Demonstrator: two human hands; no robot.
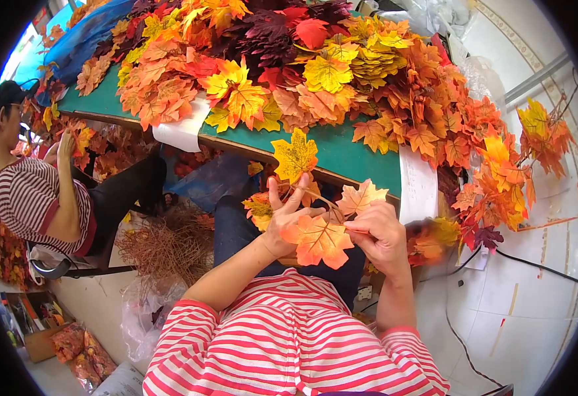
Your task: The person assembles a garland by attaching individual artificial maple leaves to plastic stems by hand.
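Both hands work a sprig of artificial autumn leaves just below the table edge.

The left hand [287,221] grips the thin brown stem [316,198] with fingers partly spread; the right hand [382,232] pinches the orange leaf [318,241] (a yellow leaf [294,157] tops the sprig). Behind, a leaf pile [289,59] covers the green table [348,155].

Orange leaf [320,241] hides both palms and the stem ends. Far leaf pile [289,59] cut by top edge. Counter [341,155] mostly buried.
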